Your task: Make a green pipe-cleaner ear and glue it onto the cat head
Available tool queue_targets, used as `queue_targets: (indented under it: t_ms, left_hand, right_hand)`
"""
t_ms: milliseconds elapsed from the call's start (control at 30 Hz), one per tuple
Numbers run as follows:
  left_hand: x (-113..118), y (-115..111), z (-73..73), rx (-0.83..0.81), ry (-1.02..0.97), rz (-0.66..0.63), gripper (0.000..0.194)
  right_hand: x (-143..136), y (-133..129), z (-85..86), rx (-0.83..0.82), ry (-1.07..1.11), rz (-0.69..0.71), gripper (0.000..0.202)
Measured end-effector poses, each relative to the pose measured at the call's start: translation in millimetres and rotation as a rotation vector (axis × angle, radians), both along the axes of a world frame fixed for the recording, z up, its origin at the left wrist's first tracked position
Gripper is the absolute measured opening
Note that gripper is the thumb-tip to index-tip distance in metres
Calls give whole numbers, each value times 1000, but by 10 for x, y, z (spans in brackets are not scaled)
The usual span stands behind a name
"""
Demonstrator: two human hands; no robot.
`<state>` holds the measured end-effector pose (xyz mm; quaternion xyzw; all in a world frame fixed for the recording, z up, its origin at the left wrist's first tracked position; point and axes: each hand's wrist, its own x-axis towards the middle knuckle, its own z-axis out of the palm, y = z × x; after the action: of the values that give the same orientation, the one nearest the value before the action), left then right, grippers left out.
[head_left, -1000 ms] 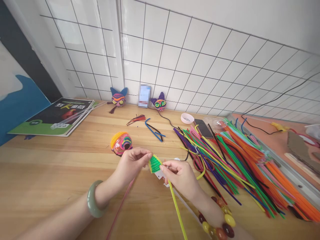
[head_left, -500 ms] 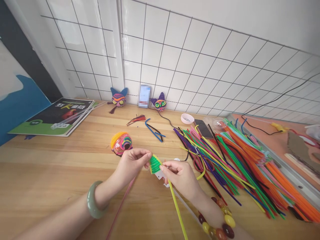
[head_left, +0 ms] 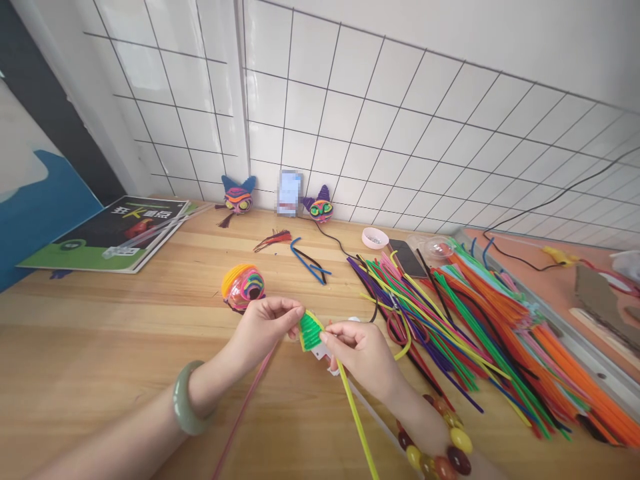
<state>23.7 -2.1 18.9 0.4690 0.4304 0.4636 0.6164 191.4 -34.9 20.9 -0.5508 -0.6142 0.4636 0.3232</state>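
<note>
A small green triangular piece (head_left: 311, 331) with a yellow edge is held up between both hands, over the wooden table. My left hand (head_left: 270, 323) pinches its upper left corner between thumb and fingers. At its right side, my right hand (head_left: 357, 347) pinches the edge. From under my right hand a long yellow strip (head_left: 357, 420) runs down toward the bottom of the view. Partly hidden behind the green piece lies something white (head_left: 320, 352). Just beyond my left hand sits a clear ball (head_left: 243, 287) partly wrapped in orange and multicoloured strips.
Coloured pipe cleaners (head_left: 460, 333) spread over the right side, with red-handled scissors (head_left: 396, 327) among them. Farther back are a pink bowl (head_left: 375, 238), a dark phone (head_left: 408, 259), two cat-face ornaments (head_left: 238, 199) and a lit screen (head_left: 289, 193). Magazines (head_left: 115, 233) lie at the left.
The green piece has tilted very slightly between the fingers. Both hands keep nearly the same place and grip.
</note>
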Motion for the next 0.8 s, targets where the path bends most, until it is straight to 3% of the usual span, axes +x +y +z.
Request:
queue_targets:
  t_ms: [800]
  left_hand:
    - [-13, 3, -35, -17, -28, -20, 18]
  right_hand:
    - [6, 10, -19, -4, 22, 9, 22]
